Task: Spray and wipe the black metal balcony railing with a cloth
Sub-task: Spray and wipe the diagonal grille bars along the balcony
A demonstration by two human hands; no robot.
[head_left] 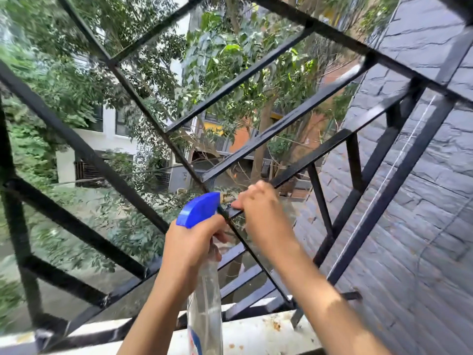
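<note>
— So, where is the spray bottle [204, 290]?
— Standing up tall, just in front of the railing [281, 129]. The left hand [189, 247] is wrapped round its neck.
— Which way does it point?
— Its blue top points away and to the right, at a black bar. The right hand [258, 208] is right at the nozzle [226, 198] and seems to pinch it. I see no cloth.

You are on a home balcony, high up: a black railing [76, 142] stands right by your right hand [261, 208], a slate wall [422, 188] to its right, trees [64, 80] and apartment blocks [107, 139] far past it.
</note>
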